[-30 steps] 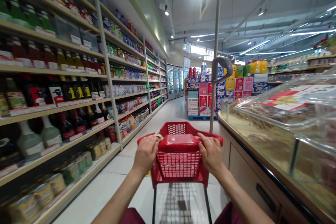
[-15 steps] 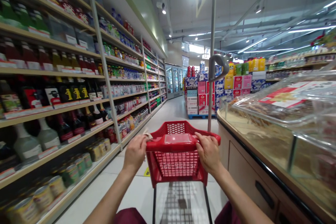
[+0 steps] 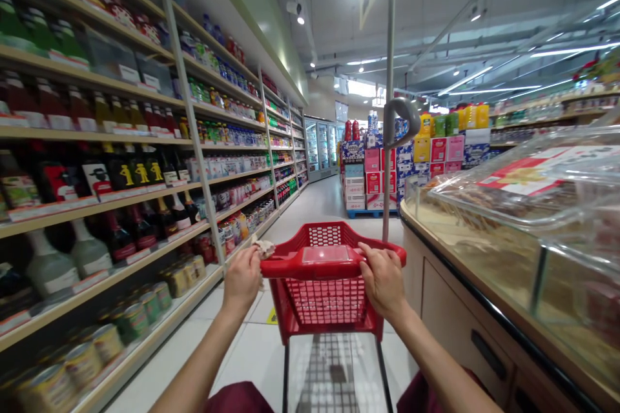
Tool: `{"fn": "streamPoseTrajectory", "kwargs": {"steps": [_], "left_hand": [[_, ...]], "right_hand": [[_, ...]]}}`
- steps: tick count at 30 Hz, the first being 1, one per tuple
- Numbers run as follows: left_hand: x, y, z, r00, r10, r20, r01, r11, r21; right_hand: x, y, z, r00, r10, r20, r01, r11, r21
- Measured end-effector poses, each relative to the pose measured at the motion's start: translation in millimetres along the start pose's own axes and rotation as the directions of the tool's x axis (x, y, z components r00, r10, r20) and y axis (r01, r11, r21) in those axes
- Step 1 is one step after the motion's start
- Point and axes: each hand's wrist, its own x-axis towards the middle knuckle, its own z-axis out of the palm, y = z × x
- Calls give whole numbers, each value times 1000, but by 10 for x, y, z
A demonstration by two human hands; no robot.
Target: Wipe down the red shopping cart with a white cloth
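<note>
A red shopping cart [image 3: 314, 310] stands upright right in front of me, its handle [image 3: 329, 261] crossing from side to side. My left hand [image 3: 241, 281] is at the left end of that handle, closed on a crumpled whitish cloth [image 3: 264, 248] that sticks out past the fingers. Whether it is cloth or paper I cannot tell for certain. Around the right part of the handle my right hand [image 3: 385, 277] is closed. Rising beside the cart's front right is a grey pole [image 3: 391, 64] with a looped grey grip [image 3: 402, 122].
Shelves of bottles and cans [image 3: 101, 200] line the left side. Close on the right is a wooden display counter [image 3: 450, 310] with clear-lidded packages [image 3: 542, 174]. Stacked drink boxes [image 3: 375, 181] stand on a blue pallet ahead, with glass-door fridges [image 3: 320, 148] beyond.
My left hand has slid left with the cloth, to the outer end of the handle. The right hand keeps its hold, and the cart stays about where it was.
</note>
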Motion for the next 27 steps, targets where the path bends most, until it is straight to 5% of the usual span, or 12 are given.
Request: {"fn": "streamPoseTrajectory", "kwargs": {"steps": [7,13,17,20,24,27], "left_hand": [[-111,337,75,958,276,76,-266,957,-119],[36,85,15,998,-35,44,34,999,15],[-83,405,91,982,172,83,-168,984,-63],[-130,379,105,958,280,67,-273,957,-103],[-32,49,61,997,80,17,-79,996,-28],[-18,152,66,998,37,43,-36,999,-21]], "right_hand": [[8,15,-42,1000,10,24,-11,1000,23],[26,-44,-26,1000,20,8,-20,1000,15],[17,-4,-9,1000,26,-3,-25,1000,14],[10,50,-34,1000,9,22,-10,1000,11],[15,33,-34,999,-8,34,8,1000,-2],[21,-6,-17,1000,3,5,-3,1000,-9]]}}
